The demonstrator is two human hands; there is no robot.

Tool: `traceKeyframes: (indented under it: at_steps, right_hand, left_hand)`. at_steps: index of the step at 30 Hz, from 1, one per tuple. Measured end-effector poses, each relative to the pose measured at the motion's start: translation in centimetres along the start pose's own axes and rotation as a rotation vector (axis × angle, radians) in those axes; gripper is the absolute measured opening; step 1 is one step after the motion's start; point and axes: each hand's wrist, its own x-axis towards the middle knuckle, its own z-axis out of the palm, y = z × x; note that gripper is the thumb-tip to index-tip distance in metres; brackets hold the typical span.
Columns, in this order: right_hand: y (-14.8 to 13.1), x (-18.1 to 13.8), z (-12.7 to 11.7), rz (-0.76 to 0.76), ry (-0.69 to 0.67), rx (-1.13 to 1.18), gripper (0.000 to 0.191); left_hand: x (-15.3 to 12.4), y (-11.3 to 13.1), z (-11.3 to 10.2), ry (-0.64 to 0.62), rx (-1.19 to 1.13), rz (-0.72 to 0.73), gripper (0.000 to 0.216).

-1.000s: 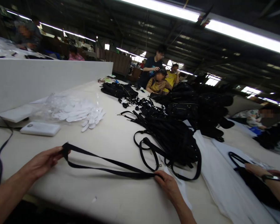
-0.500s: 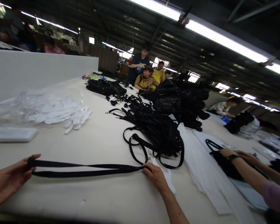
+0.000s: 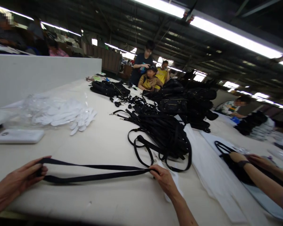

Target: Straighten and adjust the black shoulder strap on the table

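Note:
A long black strap lies doubled and stretched across the cream table in front of me. My left hand pinches its looped end at the left. My right hand holds the other end down at the right, beside a sheet of white paper. Just beyond my right hand lies a heap of black straps with metal clips.
White gloves in clear plastic and a white power bank lie at the left. Black bags are piled further back. A co-worker's hands handle a black bag at the right. Several people sit at the far end.
My left hand has pulled the strap's loop leftward and the strap now lies straighter and tauter. The view has swung slightly. My right hand has stayed on the strap's other end.

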Motion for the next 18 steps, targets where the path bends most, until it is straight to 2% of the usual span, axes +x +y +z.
traceKeyframes:
  at_steps: [1,3,5,10,14,18]
  right_hand:
    - [0.4,0.2,0.2,0.004,-0.004,-0.004,0.021]
    - [1.4,0.8,0.6,0.025,0.001,-0.012,0.025]
    - [2.6,1.8,0.9,0.050,-0.001,-0.030,0.029]
    - [4.0,3.6,1.1,0.093,-0.022,-0.074,0.033]
    - [3.3,3.8,0.8,0.128,0.000,-0.084,0.034]
    - [3.1,4.1,0.7,0.132,-0.018,-0.092,0.037]
  left_hand:
    - [-1.1,0.2,0.3,-0.079,0.047,0.087,0.051]
    - [-2.7,0.7,0.8,-0.165,0.105,0.105,0.047]
    - [-3.6,1.3,0.9,-0.169,0.106,0.124,0.048]
    - [-5.1,2.5,0.6,-0.304,0.118,0.149,0.040]
    - [-5.8,2.6,0.3,-0.367,0.167,0.115,0.031]
    - [-5.6,2.4,-0.2,-0.498,0.135,0.037,0.018]
